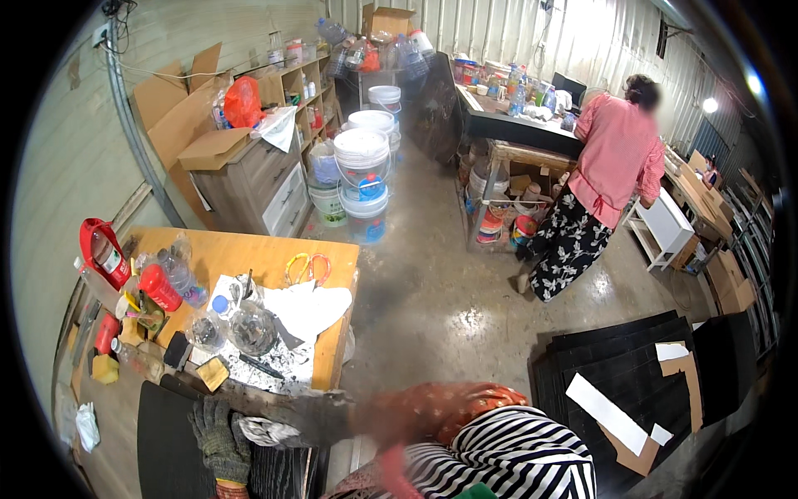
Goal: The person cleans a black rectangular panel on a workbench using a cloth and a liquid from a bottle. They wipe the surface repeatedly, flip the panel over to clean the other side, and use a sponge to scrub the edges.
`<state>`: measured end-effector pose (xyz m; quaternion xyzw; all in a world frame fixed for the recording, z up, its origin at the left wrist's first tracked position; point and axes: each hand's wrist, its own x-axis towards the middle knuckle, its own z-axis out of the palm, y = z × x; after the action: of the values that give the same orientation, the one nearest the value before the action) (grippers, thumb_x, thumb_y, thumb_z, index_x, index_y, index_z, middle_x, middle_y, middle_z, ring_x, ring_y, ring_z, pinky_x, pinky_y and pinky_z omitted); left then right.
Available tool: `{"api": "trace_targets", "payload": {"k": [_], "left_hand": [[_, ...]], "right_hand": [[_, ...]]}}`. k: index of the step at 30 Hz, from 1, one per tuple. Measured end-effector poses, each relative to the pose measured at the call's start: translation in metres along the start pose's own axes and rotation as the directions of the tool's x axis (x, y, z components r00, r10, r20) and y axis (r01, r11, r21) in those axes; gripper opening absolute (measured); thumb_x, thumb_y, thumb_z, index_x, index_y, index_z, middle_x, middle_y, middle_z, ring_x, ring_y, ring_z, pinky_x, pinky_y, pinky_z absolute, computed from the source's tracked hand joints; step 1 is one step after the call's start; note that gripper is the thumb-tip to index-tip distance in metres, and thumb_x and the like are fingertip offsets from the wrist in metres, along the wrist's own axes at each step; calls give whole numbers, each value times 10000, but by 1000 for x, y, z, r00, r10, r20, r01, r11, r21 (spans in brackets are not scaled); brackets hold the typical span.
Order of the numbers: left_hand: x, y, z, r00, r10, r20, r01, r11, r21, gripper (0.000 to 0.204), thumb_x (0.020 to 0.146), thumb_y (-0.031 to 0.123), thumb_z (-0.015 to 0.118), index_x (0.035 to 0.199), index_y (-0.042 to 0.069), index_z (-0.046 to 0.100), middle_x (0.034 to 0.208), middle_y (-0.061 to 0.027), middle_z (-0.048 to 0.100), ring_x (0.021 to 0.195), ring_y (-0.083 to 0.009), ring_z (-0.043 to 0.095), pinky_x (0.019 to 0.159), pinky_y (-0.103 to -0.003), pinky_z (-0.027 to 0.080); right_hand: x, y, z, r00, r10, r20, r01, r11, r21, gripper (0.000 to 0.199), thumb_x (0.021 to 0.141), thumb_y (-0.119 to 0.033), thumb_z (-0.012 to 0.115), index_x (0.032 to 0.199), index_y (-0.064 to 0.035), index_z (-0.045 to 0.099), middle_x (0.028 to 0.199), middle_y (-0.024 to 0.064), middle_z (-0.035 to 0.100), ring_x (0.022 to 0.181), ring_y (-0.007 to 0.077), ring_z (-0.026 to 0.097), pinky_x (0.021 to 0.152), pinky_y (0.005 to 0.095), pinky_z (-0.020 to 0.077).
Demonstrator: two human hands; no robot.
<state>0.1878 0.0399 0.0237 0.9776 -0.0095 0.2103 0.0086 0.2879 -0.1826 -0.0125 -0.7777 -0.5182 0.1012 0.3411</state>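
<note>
My left hand, in a grey knit glove with a reddish cuff, lies on a black panel at the lower left, its fingers apart. Close beside it, my right hand reaches across from the right in a dark covering, partly blurred. A crumpled whitish cloth is gripped at its end, just above the wood-grain surface; the fingers are partly hidden. On the wooden table ahead lie a yellow sponge block, a dark brush-like tool and a blue-capped clear bottle.
Orange-handled scissors, paper and a red bottle share the table. White buckets stand beyond it. Stacked black panels lie at right. A person in pink stands by a far worktable.
</note>
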Motion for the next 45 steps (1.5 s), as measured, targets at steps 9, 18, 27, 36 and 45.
{"api": "trace_targets", "payload": {"k": [9, 18, 27, 36, 45], "left_hand": [[-6, 3, 0, 995, -93, 21, 93, 996, -4, 378, 941, 257, 561, 1239, 25, 560, 1363, -219, 503, 1342, -451, 382, 1155, -580, 219], [-4, 7, 2, 997, -70, 17, 70, 997, 17, 342, 943, 228, 559, 1227, 39, 572, 1346, -212, 516, 1334, -443, 393, 1153, -575, 226], [-6, 11, 5, 998, -58, 0, 58, 997, -60, 335, 938, 199, 568, 1216, 12, 585, 1356, -213, 524, 1337, -424, 410, 1154, -569, 235], [7, 15, 10, 1000, 10, -15, -11, 999, -53, 320, 948, 147, 554, 1223, -10, 594, 1314, -219, 552, 1311, -418, 440, 1149, -547, 260], [27, 20, 11, 998, 41, 50, -41, 999, -8, 371, 958, 244, 533, 1243, 15, 592, 1337, -228, 539, 1292, -449, 448, 1118, -561, 304]], "right_hand": [[-11, -52, -72, 895, 272, 352, -311, 949, 59, 733, 951, -413, 575, 1544, -149, 233, 1387, 185, 510, 1220, 278, 551, 1006, 382, 452], [-16, -4, -4, 975, 198, -102, -171, 959, 227, 741, 896, -460, 636, 1493, -144, 330, 1166, 215, 644, 1010, 374, 656, 879, 458, 521], [-14, 11, 14, 940, 170, -296, -45, 921, 387, 684, 915, -437, 655, 1405, -29, 408, 1035, 209, 669, 951, 326, 652, 859, 431, 519], [-12, 57, 54, 902, 300, -311, -153, 894, 420, 546, 922, -394, 670, 1301, -50, 479, 910, 119, 665, 763, 291, 614, 687, 398, 495], [-264, 43, -100, 387, 898, -210, -347, 353, 869, 526, 882, -327, 679, 1305, -56, 525, 994, 55, 671, 827, 208, 614, 722, 388, 500]]}}
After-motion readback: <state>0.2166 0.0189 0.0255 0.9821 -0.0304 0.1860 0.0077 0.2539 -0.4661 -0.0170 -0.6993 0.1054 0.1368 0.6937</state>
